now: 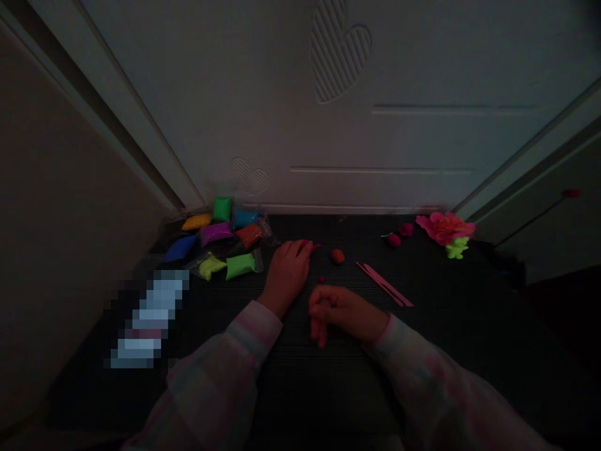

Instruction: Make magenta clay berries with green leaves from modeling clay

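My left hand (287, 272) reaches forward over the dark tabletop, fingers bent down over a piece of red-pink modelling clay (316, 246). Most of that piece is hidden beneath the fingers. Nearer to me, my right hand (345, 311) is raised with curled fingers, thumb and forefinger close together. Whatever they may hold is too dark to make out. Just beyond its fingertips lies a tiny pink bit of clay (322, 279). An orange ball of clay (337, 256) sits between and beyond the hands. Two pink modelling tools (385, 285) lie to the right.
Several small bags of coloured clay (241, 265) lie at the back left, with a pixelated bright screen (150, 319) in front. At the back right are dark pink clay balls (393, 240) and a pink flower (446, 228) with a yellow-green piece (456, 248). A white panel (282, 113) stands behind.
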Motion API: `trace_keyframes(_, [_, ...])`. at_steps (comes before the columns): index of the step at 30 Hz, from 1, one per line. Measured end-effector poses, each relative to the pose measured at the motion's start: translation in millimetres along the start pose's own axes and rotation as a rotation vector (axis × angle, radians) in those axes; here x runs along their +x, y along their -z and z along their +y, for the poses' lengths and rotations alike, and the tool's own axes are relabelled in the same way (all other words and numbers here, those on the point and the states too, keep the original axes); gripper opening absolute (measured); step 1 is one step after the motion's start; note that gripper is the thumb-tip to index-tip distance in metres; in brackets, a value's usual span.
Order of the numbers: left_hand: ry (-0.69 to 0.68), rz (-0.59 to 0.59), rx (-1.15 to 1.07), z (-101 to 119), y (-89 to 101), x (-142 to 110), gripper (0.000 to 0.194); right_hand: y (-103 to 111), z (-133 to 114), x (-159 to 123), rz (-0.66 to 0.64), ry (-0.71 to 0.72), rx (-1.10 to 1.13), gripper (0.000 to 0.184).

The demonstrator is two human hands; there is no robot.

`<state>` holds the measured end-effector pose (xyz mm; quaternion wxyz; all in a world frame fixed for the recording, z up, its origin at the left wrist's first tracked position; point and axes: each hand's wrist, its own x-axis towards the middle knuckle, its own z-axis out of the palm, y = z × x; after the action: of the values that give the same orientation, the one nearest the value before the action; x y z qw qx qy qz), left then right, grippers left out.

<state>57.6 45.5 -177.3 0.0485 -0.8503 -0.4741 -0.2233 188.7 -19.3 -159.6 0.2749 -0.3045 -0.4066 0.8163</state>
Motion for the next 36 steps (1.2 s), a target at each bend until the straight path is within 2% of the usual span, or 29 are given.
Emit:
trace_keyframes(3, [0.001, 0.003, -0.001, -0.5, -0.6, 0.3, 0.034, -1.0, 0.7, 1.5, 0.033, 0.013, 0.02, 0.024])
trace_keyframes(10, [0.032, -0.009, -0.014, -0.4, 0.3, 1.6, 0.036, -2.1, 3.9, 1.9, 0.053, -0.01, 0.054, 0.033])
trace_keyframes(14, [0.048, -0.01, -0.021, 0.4, 1.3, 1.5, 0.039, -2.1, 2.8, 1.8, 0.058, -0.019, 0.048, 0.03])
trace_keyframes(22, [0.055, 0.001, -0.034, 1.1, 2.4, 0.9, 0.04, 0.9, -4.2, 0.5, 0.103, 0.071, 0.027, 0.025])
trace_keyframes(27, [0.055, -0.001, -0.045, -0.7, 0.6, 1.1, 0.045, 1.3, -1.0, 1.5, 0.137, 0.076, 0.063, 0.022])
trace_keyframes(30, [0.047, -0.006, -0.058, -1.9, -0.4, 0.7, 0.042, 1.2, -1.9, 1.4, 0.2, 0.125, 0.103, 0.022])
trace_keyframes(33, [0.037, -0.009, -0.076, -1.7, -0.1, -0.2, 0.035, 4.3, -9.6, -0.8, 0.303, 0.235, 0.158, 0.022])
trace_keyframes(36, [0.042, 0.001, -0.093, -0.8, 0.4, -1.2, 0.039, 10.9, -20.1, -4.1, 0.439, 0.359, 0.213, 0.027])
